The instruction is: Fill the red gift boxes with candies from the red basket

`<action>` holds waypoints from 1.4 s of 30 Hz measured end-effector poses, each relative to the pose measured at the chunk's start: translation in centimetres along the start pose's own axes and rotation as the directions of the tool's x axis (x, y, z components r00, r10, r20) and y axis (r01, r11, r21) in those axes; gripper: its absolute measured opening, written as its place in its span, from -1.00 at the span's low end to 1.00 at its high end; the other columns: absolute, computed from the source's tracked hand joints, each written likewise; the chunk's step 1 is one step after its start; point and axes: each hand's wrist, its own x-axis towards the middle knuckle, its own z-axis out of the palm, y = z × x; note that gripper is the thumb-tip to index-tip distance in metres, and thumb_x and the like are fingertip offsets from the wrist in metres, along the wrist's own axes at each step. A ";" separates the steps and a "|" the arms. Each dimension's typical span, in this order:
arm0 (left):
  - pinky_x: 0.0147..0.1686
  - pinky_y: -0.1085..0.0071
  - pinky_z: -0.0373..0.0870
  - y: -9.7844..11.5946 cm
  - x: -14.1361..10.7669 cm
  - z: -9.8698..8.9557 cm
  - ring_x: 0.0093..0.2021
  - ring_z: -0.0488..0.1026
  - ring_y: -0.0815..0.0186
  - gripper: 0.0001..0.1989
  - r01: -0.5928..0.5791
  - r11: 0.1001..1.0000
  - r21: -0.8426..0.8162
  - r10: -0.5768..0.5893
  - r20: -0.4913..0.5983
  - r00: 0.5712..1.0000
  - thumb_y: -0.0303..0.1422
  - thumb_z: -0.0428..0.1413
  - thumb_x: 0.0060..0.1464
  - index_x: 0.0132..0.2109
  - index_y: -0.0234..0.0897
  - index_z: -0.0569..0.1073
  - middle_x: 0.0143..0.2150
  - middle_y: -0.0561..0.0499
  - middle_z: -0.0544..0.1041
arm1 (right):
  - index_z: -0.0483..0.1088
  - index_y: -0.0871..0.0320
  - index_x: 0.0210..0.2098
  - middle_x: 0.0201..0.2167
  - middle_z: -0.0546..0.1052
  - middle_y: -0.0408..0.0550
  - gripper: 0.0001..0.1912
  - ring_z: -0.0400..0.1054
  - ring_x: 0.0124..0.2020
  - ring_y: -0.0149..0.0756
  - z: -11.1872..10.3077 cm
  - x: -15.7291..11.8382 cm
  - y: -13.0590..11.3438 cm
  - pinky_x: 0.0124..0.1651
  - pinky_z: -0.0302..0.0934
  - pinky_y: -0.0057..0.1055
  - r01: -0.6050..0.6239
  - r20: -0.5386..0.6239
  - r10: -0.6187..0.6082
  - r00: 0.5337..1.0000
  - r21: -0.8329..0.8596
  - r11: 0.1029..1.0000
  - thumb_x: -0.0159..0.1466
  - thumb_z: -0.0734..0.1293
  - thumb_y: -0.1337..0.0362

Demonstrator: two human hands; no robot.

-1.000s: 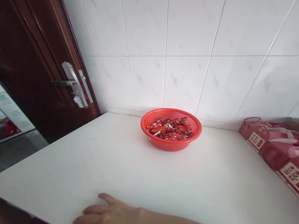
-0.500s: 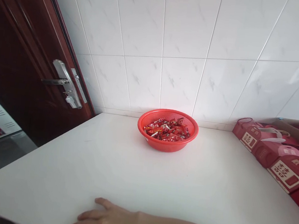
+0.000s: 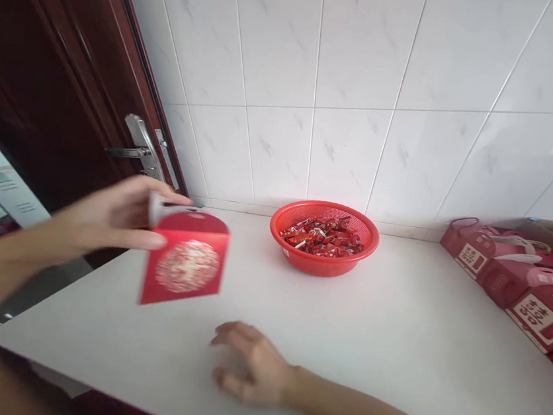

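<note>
At the left, above the white table (image 3: 380,352), my left hand (image 3: 120,216) grips a small red gift box (image 3: 187,267) by its left side. The box has a round pale-gold print on its front and a rounded top flap; a white inner flap shows beside my fingers. My right hand (image 3: 253,365) is near the table's front, below and right of the box. Its fingers are apart and curved, with nothing in them. Behind the hands, against the wall, stands a red plastic basket (image 3: 320,264) with red-wrapped candies (image 3: 325,238) inside.
Red and pink gift boxes (image 3: 538,314) line the right end of the table, with an open cardboard carton (image 3: 536,232) behind them. White tiles (image 3: 347,155) cover the back wall. A dark wooden door (image 3: 73,64) with a metal handle (image 3: 136,145) stands at the left.
My left hand has come into view holding the red gift box. My right hand has moved right and away from the front edge. The view has shifted slightly left.
</note>
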 end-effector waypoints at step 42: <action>-0.01 0.27 0.50 -1.4 5.0 22.4 0.12 0.46 0.13 -0.68 -0.355 0.924 -0.144 0.369 0.083 0.926 -0.40 -0.06 0.21 -0.28 -0.18 0.61 0.09 -0.10 0.48 | 0.43 0.01 -0.06 0.07 0.47 0.05 -0.79 0.38 0.11 -0.14 -12.3 -7.4 -0.5 0.13 0.29 -0.12 -0.314 -0.687 0.097 0.720 -0.198 0.929 0.42 0.19 0.19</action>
